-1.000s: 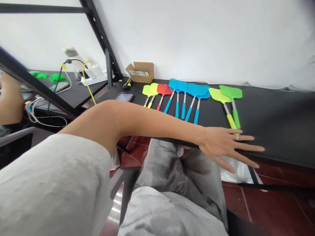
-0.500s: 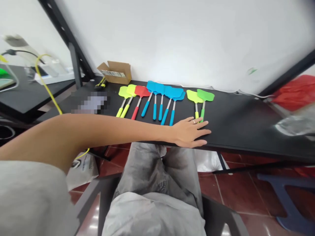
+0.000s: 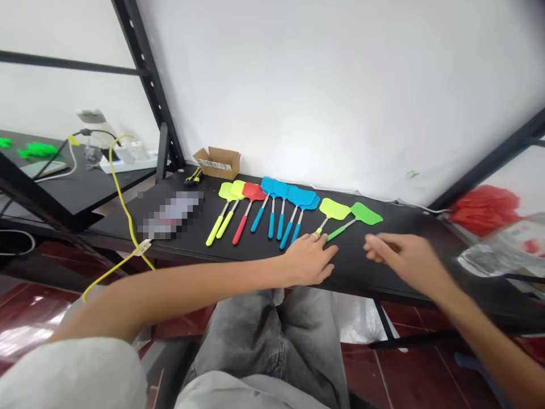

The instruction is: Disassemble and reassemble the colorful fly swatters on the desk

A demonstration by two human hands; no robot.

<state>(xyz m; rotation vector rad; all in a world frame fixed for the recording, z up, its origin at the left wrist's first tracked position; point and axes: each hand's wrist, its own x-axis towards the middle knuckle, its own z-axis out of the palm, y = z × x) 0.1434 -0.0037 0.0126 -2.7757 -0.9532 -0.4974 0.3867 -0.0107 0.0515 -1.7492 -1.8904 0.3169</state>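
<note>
My left hand [image 3: 311,259], a ring on one finger, lies palm down at the table's front with its fingers apart. Its fingertips touch or cover the handle ends of a yellow fly swatter [image 3: 335,209] and a green fly swatter [image 3: 367,213]. My right hand [image 3: 406,258] hovers to the right, fingers curled in, with nothing visible in them. Left of these two swatters lies an overlapping row: several blue fly swatters [image 3: 301,196], a red fly swatter [image 3: 254,192] and two yellow fly swatters [image 3: 227,192], their handles toward me.
The black table [image 3: 264,255] backs onto a white wall. An open cardboard box [image 3: 219,163], a black-and-yellow cutter [image 3: 193,177] and a blurred-out item [image 3: 172,215] are at left. A yellow cable [image 3: 121,199] crosses the left end. Clear plastic [image 3: 485,258] and red bags [image 3: 485,210] lie at right.
My right hand has come in from the right. My left hand has drawn slightly left, its fingers less stretched. The green swatter now slants away from the yellow one. The view has tilted up.
</note>
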